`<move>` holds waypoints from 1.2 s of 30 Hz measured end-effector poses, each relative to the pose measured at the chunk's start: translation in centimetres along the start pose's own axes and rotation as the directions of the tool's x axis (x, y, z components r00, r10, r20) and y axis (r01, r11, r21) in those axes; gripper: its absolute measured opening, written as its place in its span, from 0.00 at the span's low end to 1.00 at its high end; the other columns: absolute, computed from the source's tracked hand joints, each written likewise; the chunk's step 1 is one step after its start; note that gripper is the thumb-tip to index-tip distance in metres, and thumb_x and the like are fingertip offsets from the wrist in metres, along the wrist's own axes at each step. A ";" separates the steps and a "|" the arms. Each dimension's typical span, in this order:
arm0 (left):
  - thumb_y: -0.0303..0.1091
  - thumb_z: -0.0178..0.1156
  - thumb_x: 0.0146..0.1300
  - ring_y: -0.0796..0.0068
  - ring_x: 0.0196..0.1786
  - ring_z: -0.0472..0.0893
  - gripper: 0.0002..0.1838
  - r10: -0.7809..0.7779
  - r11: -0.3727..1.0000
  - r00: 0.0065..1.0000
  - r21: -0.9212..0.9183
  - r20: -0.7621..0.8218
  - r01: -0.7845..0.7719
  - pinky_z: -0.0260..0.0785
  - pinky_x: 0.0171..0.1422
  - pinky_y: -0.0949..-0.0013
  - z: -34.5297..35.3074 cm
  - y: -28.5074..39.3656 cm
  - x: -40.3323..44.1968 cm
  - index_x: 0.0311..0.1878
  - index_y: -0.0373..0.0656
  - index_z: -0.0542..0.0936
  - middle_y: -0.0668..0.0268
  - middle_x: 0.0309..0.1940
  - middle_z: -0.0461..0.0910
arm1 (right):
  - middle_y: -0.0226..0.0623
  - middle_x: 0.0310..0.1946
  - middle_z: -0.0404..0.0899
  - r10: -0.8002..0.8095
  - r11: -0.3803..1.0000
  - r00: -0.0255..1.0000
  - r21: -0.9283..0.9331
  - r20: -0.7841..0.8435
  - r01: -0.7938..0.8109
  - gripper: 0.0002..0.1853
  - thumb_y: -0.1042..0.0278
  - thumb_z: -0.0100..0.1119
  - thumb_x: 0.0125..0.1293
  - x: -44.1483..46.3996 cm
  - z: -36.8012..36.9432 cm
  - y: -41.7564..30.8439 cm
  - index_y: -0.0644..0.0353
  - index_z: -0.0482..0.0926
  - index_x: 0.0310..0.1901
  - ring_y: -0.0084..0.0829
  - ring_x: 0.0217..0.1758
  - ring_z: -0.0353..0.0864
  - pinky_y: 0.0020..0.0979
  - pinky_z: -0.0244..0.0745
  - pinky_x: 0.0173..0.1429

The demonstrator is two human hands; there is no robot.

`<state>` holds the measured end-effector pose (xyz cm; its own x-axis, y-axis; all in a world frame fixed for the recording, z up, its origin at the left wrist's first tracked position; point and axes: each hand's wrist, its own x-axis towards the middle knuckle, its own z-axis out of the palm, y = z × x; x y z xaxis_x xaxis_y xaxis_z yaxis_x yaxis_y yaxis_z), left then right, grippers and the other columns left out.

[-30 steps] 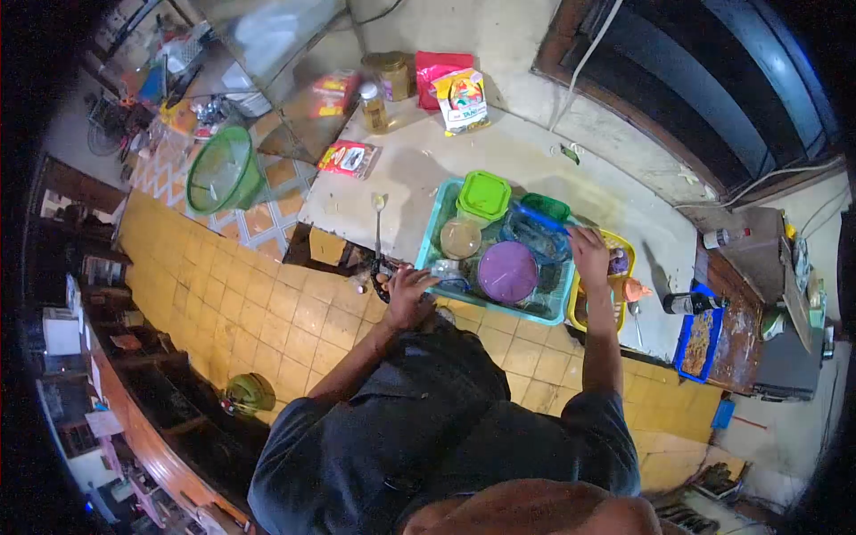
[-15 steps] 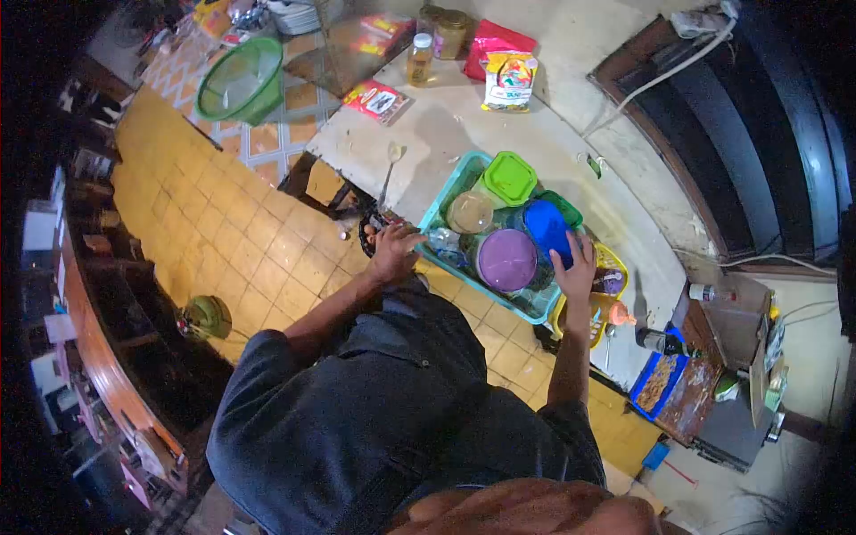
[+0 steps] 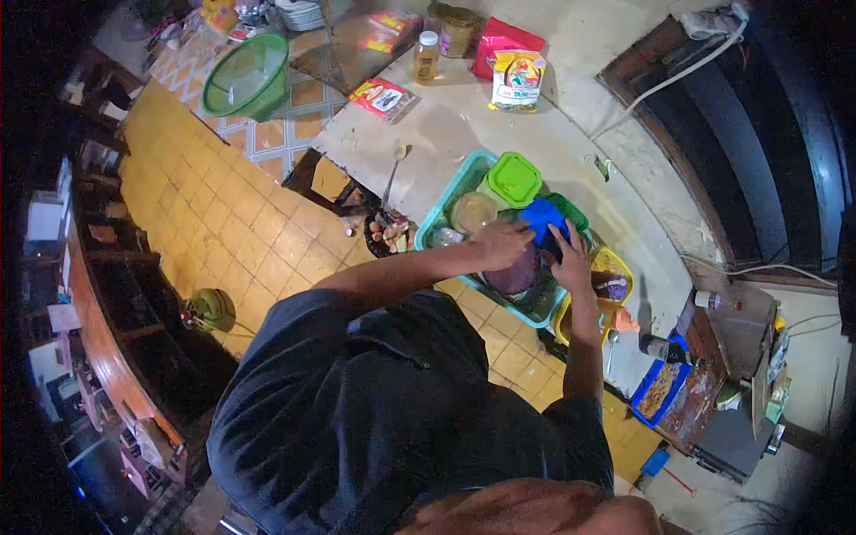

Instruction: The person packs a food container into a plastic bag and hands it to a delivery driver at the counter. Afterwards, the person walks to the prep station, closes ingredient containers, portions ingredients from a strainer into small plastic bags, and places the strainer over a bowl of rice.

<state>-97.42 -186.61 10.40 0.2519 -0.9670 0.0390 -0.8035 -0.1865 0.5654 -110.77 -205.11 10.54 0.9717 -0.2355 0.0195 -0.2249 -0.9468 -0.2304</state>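
Observation:
A blue plastic lid (image 3: 540,217) is tilted above the turquoise tray (image 3: 432,218). My right hand (image 3: 569,257) is closed on its right side, thumb and fingers bent around the edge. From the left, my left hand (image 3: 501,246) reaches over the tray, its fingertips at the lid's lower left edge, slightly blurred. Partly covered by that hand is a purple lid (image 3: 513,275). Around it in the tray are a round clear tub (image 3: 473,212), a lime-green lid (image 3: 514,179) and a dark green lid (image 3: 568,210).
A yellow basket (image 3: 627,263) stands against the tray's right side. On the counter (image 3: 481,125) lie a spoon (image 3: 395,174), a red packet (image 3: 383,96), a jar (image 3: 426,58) and a white-yellow bag (image 3: 517,80). A black bag with eggs (image 3: 385,234) is at the left edge.
My left hand has moved right, from beside the tray's left edge to the blue lid. The blue lid has tilted and shifted in my right hand.

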 end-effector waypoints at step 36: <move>0.28 0.53 0.57 0.55 0.39 0.81 0.26 -0.267 0.939 0.949 0.175 -0.169 0.295 0.77 0.37 0.59 6.8 -2.5 6.8 0.60 0.33 0.64 0.44 0.56 0.68 | 0.40 0.69 0.52 0.179 0.982 0.980 -0.052 -0.089 -0.184 0.35 0.41 0.48 0.62 -0.1 3.0 -0.5 0.50 0.56 0.67 0.55 0.67 0.53 0.58 0.50 0.66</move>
<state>-97.32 -193.90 3.64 0.5446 -0.8383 0.0258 -0.7746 -0.4910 0.3987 -110.49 -203.97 7.71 0.9053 -0.4198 0.0645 -0.4033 -0.8974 -0.1790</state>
